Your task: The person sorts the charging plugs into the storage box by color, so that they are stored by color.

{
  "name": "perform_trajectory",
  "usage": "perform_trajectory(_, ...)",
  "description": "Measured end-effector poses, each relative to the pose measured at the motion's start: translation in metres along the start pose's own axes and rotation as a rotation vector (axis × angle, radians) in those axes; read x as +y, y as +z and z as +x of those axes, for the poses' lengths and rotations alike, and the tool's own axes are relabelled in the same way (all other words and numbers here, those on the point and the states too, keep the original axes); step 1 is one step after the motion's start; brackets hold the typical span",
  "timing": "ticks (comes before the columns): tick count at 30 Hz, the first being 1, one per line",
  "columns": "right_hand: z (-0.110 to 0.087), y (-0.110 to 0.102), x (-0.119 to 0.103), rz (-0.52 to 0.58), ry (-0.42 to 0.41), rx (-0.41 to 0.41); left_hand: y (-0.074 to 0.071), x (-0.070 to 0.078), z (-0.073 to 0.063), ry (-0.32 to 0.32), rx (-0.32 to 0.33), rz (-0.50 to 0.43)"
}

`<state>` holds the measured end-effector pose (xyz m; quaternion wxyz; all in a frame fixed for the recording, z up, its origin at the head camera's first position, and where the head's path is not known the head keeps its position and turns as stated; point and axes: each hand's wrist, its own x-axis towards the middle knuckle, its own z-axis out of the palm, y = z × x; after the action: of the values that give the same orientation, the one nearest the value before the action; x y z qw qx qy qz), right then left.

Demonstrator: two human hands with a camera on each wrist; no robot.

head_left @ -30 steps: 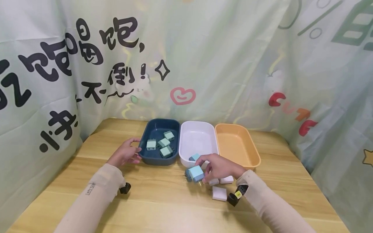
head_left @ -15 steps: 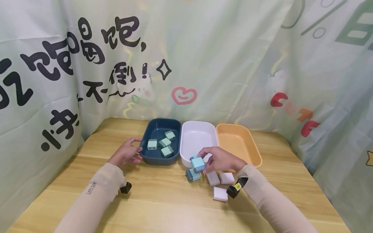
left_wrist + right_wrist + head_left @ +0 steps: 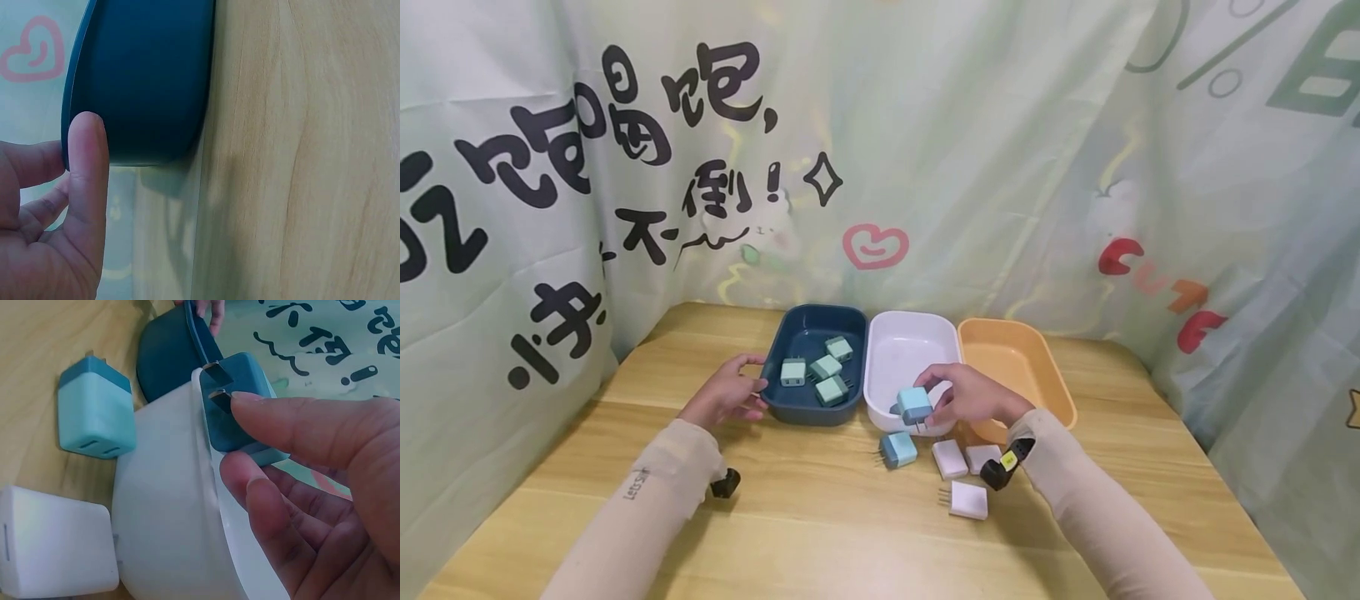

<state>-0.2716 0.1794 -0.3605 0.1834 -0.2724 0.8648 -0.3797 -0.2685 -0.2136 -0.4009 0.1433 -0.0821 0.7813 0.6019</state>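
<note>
A blue charger plug (image 3: 913,402), its metal prongs showing, is pinched between the thumb and fingers of my right hand (image 3: 968,393). It is held over the near rim of the white tray (image 3: 913,329); another blue plug inside that tray is mostly hidden behind it. My left hand (image 3: 724,393) pinches the left rim of the dark blue tray (image 3: 147,75), thumb on the outer wall. Several pale green charger plugs (image 3: 827,366) lie in the dark blue tray. One more blue plug (image 3: 97,409) lies on the table before the white tray.
To the right of the white tray stands an orange tray (image 3: 1003,358). Three white charger plugs (image 3: 967,500) lie on the wooden table (image 3: 820,533) below my right hand. A printed curtain (image 3: 985,167) hangs behind and at both sides.
My right hand has lifted the blue charger plug from beside the other blue one on the table, up and away to the white tray's near rim. My left hand stays at the dark blue tray.
</note>
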Motion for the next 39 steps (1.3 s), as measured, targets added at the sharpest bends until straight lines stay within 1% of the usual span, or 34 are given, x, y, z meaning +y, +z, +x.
perform_trajectory(16,0.017,-0.009,0.007,0.021,0.006,0.024,-0.001,-0.003,0.002,0.013,0.002,-0.019)
perform_trajectory(25,0.025,-0.011,0.013,0.008,0.046,0.052,0.001,-0.003,0.001,0.02,0.004,-0.019)
perform_trajectory(30,0.032,-0.013,0.017,0.009,0.082,0.065,0.0,-0.003,0.002,0.021,0.002,-0.019)
perform_trajectory(35,0.039,-0.014,0.019,0.002,0.129,0.094,-0.001,-0.004,0.001,0.022,0.005,-0.017)
perform_trajectory(39,0.043,-0.015,0.022,-0.01,0.155,0.098,-0.001,-0.005,0.002,0.017,0.002,-0.013)
